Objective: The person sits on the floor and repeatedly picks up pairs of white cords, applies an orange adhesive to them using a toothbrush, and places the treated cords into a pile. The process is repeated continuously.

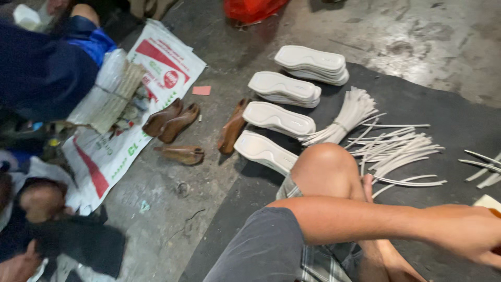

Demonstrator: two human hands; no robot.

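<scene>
One arm crosses the lower frame, its hand (pixel 477 237) at lower right beside a pale card (pixel 488 202), grip unclear, other hand unseen

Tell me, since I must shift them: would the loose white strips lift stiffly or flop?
The loose white strips are thin, long and slightly curved, so they would probably bend and droop. They look light and lie scattered on the dark mat, so a push would likely scatter them further.

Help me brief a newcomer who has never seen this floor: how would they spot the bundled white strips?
Start at the dark mat on the concrete floor. To the right of the stacked white shoe soles lies the bundle of white strips. Unlike the loose strips scattered beside it, it is tied around the middle and fans out at both ends.
</scene>
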